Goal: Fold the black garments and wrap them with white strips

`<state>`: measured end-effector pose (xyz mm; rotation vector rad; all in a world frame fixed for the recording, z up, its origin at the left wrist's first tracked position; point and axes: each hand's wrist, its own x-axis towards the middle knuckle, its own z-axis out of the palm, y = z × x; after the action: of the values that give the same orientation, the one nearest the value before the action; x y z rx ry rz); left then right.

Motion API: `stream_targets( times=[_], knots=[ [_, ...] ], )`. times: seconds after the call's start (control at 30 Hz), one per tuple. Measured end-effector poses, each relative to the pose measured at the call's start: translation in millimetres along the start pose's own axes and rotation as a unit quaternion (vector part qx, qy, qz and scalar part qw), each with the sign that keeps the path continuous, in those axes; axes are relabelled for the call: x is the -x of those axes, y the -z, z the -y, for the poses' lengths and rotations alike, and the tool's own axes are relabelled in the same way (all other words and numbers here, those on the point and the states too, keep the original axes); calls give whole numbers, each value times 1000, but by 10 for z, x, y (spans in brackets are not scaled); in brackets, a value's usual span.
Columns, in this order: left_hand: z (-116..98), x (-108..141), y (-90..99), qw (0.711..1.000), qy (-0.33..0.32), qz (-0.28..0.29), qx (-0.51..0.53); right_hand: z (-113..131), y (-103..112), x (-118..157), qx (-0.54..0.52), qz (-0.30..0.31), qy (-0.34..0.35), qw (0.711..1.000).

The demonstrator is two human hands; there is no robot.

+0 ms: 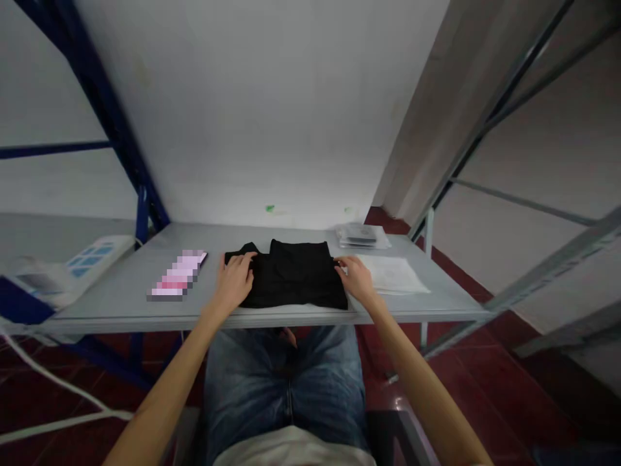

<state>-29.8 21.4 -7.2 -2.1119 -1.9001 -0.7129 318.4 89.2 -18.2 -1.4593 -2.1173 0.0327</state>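
Head view: folded black cloth (305,278) lying right between both hands on the smooth grey tabletop (130,301). Left hand (235,281) unclenched, fingers loosely spread over its near side; right hand (356,278) at the opposite edge, thumb and fingertips touching, can't tell if pinching or just resting. For neat handling, imo: go light with the fingertips, ease creases outward evenly, and watch the uneven upper corner by the left hand. Careful near the front edge too, pretty close to the cloth. Beyond the left hand, a pink-screened phone (182,272), well apart, then a white panel with blue patches (92,259). Just beside the right hand, thin white sheets (395,275), easy to snag; farther forward, clear plastic packets (361,236), not really in the way.
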Motion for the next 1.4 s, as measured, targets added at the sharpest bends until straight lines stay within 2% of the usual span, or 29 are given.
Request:
stream_targets(
  times=[0.13, 0.27, 0.33, 0.43, 0.53, 0.6, 0.73, 0.83, 0.93, 1.03, 1.2, 1.3, 1.4],
  knots=[
    [15, -44, 27, 999, 19, -20, 20, 19, 15, -99, -110, -61, -35, 992],
    [-2, -48, 230, 998, 25, -25, 50, 21, 144, 6, -223, -70, -51, 971],
    [11, -14, 354, 998, -7, 8, 64, 8, 224, 165, -245, -54, -30, 968],
    [87, 78, 490, 990, -68, 100, 76, -16, 327, 444, -219, -11, 16, 976],
    [191, 188, 533, 975, -88, 182, 94, -34, 374, 671, -182, 35, 47, 982],
    [241, 240, 536, 969, -88, 205, 106, -39, 374, 767, -169, 47, 64, 982],
    [267, 209, 574, 972, -73, 186, 121, -20, 372, 803, -149, 53, 63, 985],
    [272, 44, 596, 985, -62, 122, 103, 10, 403, 689, -146, 55, 43, 987],
    [314, -184, 526, 994, -59, 76, 45, 31, 400, 494, -149, 23, 28, 988],
    [394, -379, 378, 992, -58, 107, 11, 39, 322, 304, -133, 9, 9, 991],
    [513, -519, 211, 988, -68, 136, -7, 47, 158, 170, -78, 66, -14, 995],
    [535, -541, 202, 990, -54, 118, 57, 45, 105, 168, -68, 79, -25, 994],
    [527, -602, 205, 992, 17, 68, 108, 37, 82, 153, -58, 82, -30, 994]
  ],
)
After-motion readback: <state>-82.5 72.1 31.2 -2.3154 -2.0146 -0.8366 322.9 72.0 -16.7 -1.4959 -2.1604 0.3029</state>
